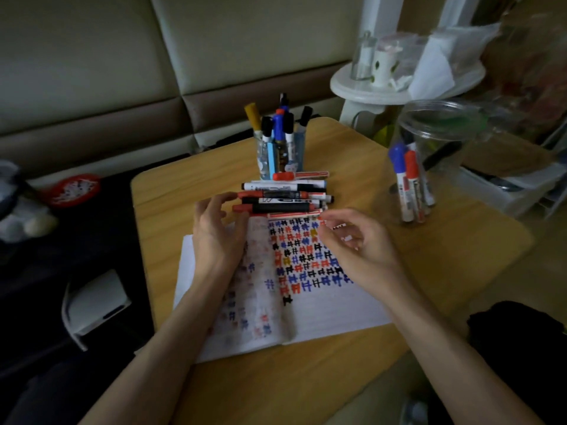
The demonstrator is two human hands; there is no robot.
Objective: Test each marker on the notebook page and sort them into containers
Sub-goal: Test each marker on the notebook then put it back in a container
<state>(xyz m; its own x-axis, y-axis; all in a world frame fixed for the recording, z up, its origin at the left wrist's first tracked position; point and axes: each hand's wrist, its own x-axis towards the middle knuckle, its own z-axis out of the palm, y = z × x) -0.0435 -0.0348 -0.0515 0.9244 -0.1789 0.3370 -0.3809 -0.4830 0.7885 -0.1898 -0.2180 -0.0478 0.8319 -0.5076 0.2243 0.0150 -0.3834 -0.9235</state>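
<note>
An open notebook [325, 311] lies on the wooden table [306, 384], its right page covered with rows of red, blue and black test marks. A pile of markers [285, 197] lies just beyond its top edge. My left hand [216, 231] curls over the left ends of the pile. My right hand [352, 243] pinches the right end of the frontmost red marker [294, 215]. Behind the pile stands a blue pen holder [280, 157] full of upright markers. At the right a clear plastic jar [429, 167] holds blue and red markers.
A white round side table [362, 87] with bottles and papers stands behind the jar. Sofa cushions run along the back. Left of the table lie a red dish [72, 190], a plush toy [21, 216] and a white device [95, 302]. A black object [518, 332] sits at the right.
</note>
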